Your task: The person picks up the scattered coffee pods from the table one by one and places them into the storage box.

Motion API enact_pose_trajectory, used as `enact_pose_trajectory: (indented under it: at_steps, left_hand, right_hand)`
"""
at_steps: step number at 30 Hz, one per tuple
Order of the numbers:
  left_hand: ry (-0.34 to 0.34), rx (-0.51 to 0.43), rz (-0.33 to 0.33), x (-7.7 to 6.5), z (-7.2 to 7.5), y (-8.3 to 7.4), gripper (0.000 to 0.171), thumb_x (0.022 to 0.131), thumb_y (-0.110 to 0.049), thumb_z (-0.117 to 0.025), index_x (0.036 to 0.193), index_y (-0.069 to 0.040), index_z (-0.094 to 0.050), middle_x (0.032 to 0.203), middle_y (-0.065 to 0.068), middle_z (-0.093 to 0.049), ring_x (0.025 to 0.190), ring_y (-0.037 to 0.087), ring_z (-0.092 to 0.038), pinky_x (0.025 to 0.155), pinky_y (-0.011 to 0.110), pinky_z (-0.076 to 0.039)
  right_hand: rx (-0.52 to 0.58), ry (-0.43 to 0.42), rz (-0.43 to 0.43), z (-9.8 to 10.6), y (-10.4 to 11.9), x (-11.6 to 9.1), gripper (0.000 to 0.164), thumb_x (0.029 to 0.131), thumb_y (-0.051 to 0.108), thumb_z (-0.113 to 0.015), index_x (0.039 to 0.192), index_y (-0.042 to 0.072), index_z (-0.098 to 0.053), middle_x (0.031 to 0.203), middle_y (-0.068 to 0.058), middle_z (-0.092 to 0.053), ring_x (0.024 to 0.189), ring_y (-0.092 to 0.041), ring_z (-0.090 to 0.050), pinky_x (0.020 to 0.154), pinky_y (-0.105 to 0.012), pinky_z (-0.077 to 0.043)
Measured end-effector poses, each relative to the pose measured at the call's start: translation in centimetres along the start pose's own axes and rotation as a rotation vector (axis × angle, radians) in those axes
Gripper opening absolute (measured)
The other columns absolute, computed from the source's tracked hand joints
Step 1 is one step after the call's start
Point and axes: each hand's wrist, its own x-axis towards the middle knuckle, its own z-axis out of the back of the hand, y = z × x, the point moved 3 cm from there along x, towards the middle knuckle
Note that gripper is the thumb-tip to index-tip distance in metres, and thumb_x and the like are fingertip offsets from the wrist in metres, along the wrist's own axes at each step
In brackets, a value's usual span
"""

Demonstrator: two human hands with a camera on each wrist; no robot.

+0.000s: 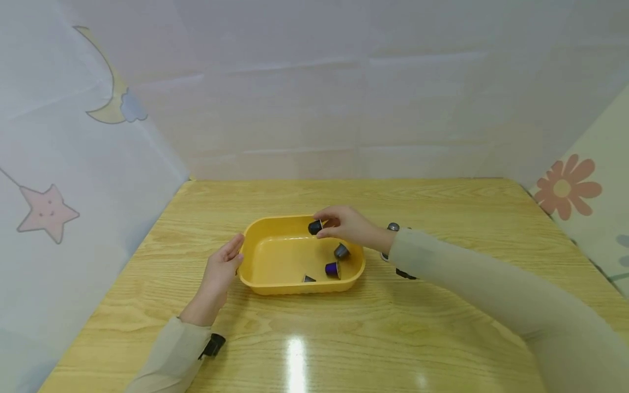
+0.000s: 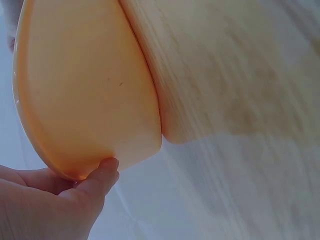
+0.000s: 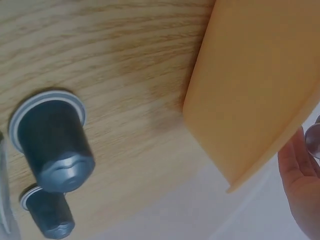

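Note:
My right hand (image 1: 344, 225) pinches a black coffee capsule (image 1: 315, 227) between thumb and fingers, above the yellow plastic basin (image 1: 275, 288). Inside the basin, towards its right end, lie a grey capsule (image 1: 341, 251) and a purple capsule (image 1: 332, 269). The front wall partly hides another grey capsule (image 1: 309, 279). At the left end my left hand (image 1: 221, 267) grips the rim; the left wrist view shows a fingertip (image 2: 109, 164) on the basin's outer wall. In the right wrist view the right hand (image 3: 302, 185) shows beyond the rim with a capsule (image 3: 314, 140) in its fingers.
Right of the basin, a dark capsule (image 3: 55, 140) and another dark capsule (image 3: 49, 212) stand on the wooden table (image 1: 295, 327). The right forearm partly covers that area in the head view. Pale printed sheets (image 1: 319, 109) border the table at the back and sides.

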Motion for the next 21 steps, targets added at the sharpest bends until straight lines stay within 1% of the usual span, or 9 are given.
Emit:
enact_pose_trajectory:
  at_steps: [6, 11, 14, 18, 21]
  left_hand:
    - [0.002, -0.004, 0.000, -0.1, 0.1, 0.0, 0.051, 0.104, 0.001, -0.035, 0.154, -0.002, -0.023, 0.158, 0.011, -0.022, 0.146, 0.027, -0.018, 0.114, 0.043, -0.025]
    - [0.002, -0.001, 0.003, -0.1, 0.1, 0.0, 0.051, 0.104, 0.001, -0.035, 0.154, -0.002, -0.023, 0.158, 0.011, -0.022, 0.145, 0.027, -0.018, 0.114, 0.043, -0.025]
    - [0.006, 0.006, 0.002, -0.1, 0.0, 0.0, 0.051, 0.104, 0.001, -0.035, 0.154, -0.002, -0.023, 0.158, 0.011, -0.022, 0.145, 0.028, -0.018, 0.114, 0.043, -0.025]
    - [0.009, 0.007, 0.000, -0.1, 0.0, 0.0, 0.051, 0.104, 0.001, -0.036, 0.154, -0.002, -0.023, 0.158, 0.011, -0.021, 0.145, 0.028, -0.018, 0.114, 0.043, -0.025]
    - [0.006, 0.007, -0.003, -0.1, 0.1, 0.0, 0.051, 0.104, 0.000, -0.036, 0.154, -0.002, -0.023, 0.158, 0.011, -0.022, 0.145, 0.027, -0.018, 0.114, 0.043, -0.025]
  right_hand:
    - [-0.025, 0.035, -0.010, -1.2, 0.5, 0.9, 0.048, 0.090, 0.012, -0.071, 0.131, -0.007, -0.056, 0.128, -0.020, -0.059, 0.107, -0.028, -0.064, 0.089, -0.033, -0.053]
    - [-0.015, 0.040, -0.028, -1.9, 0.6, 1.6, 0.048, 0.089, 0.011, -0.071, 0.131, -0.007, -0.057, 0.127, -0.019, -0.060, 0.106, -0.027, -0.064, 0.088, -0.032, -0.054]
    - [-0.039, 0.048, -0.040, -2.2, 0.6, 1.8, 0.048, 0.089, 0.012, -0.072, 0.130, -0.007, -0.057, 0.126, -0.020, -0.061, 0.105, -0.027, -0.065, 0.087, -0.032, -0.054]
    - [-0.075, 0.061, -0.057, -2.5, 0.5, 1.9, 0.050, 0.089, 0.014, -0.071, 0.132, -0.005, -0.056, 0.128, -0.019, -0.060, 0.104, -0.025, -0.065, 0.087, -0.030, -0.054]
    - [-0.062, 0.057, -0.053, -2.5, 0.7, 1.9, 0.050, 0.090, 0.013, -0.070, 0.134, -0.004, -0.055, 0.129, -0.020, -0.059, 0.100, -0.023, -0.067, 0.085, -0.030, -0.055]
